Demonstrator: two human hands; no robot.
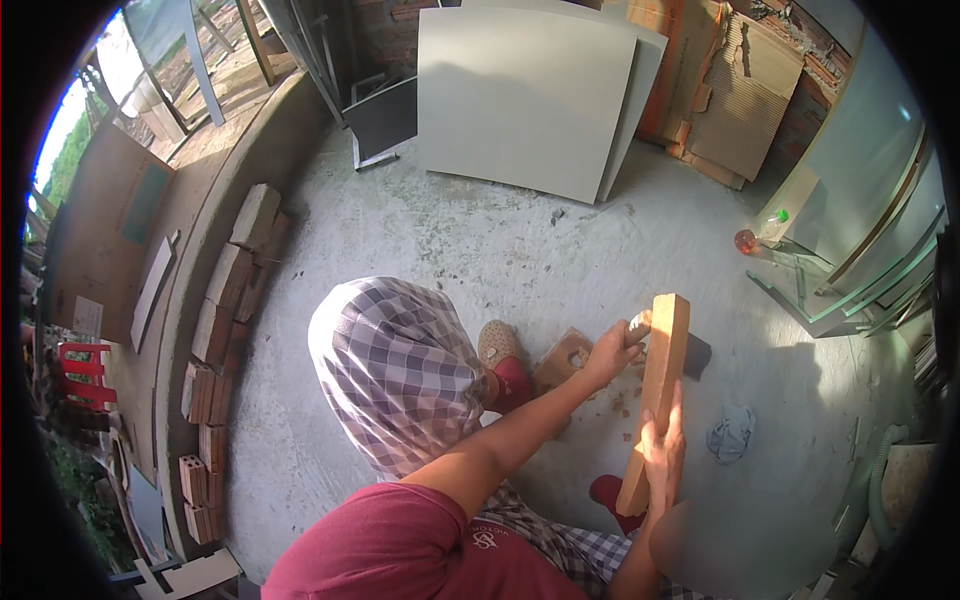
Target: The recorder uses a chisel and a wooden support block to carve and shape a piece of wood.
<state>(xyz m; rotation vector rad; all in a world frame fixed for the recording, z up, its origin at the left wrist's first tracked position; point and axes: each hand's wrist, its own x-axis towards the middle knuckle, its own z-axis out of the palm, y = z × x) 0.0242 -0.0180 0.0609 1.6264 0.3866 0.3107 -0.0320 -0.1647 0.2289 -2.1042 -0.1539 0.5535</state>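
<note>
My left hand (612, 355) is closed around a short, rounded handle (638, 328). The handle's far end is hidden by a long wooden block (660, 370), which stands tilted in front of me. Low on that block, my right hand (662, 450) grips its side, fingers pointing up along it. A dark grey flat patch (698, 356) shows just behind the block; I cannot tell whether it is part of the tool. On the floor below my left hand lies a reddish-brown brick-like piece (565, 365) with a hole, amid small chips.
A crumpled pale cloth or bag (732, 434) lies to the right. Large grey panels (525, 105) lean at the back, beside cardboard (745, 100). Glass sheets (860, 180) and a bottle with red liquid (746, 241) stand right. Stacked bricks (228, 275) line the left ledge.
</note>
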